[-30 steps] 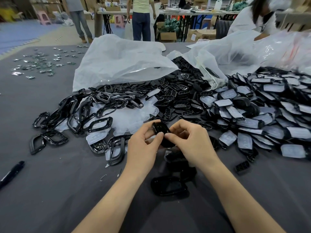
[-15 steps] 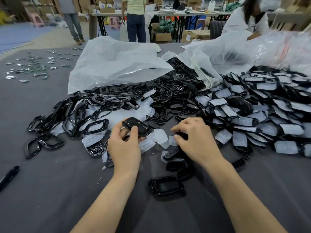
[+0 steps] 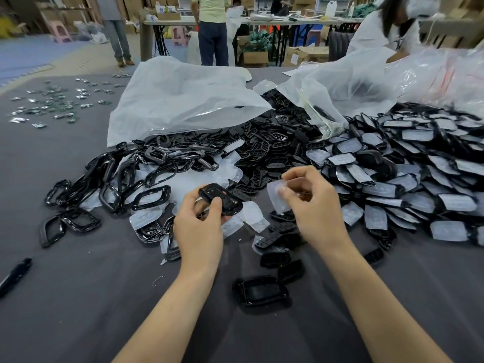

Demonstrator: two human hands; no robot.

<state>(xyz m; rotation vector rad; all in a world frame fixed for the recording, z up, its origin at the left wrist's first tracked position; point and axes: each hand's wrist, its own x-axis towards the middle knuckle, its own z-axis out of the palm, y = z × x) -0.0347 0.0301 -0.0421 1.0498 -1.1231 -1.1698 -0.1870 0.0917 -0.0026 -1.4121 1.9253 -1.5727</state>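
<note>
Black plastic key-fob shell (image 3: 220,202), pinched between thumb and fingers of the left hand (image 3: 197,229) above the grey table (image 3: 78,297), its open side tilted up, likely so a part can drop in. The right hand (image 3: 313,208) pinches a clear rubbery button pad (image 3: 278,199) just beside it (apparently ready for seating). A heap of spare parts (image 3: 392,179) lies within reach behind. No brand or writing is legible.

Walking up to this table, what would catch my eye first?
A huge heap of black plastic parts sprawls across the grey table, in front of white bags. Nearer, the left hand holds a black frame piece while the right hand pinches a translucent pad.
</note>
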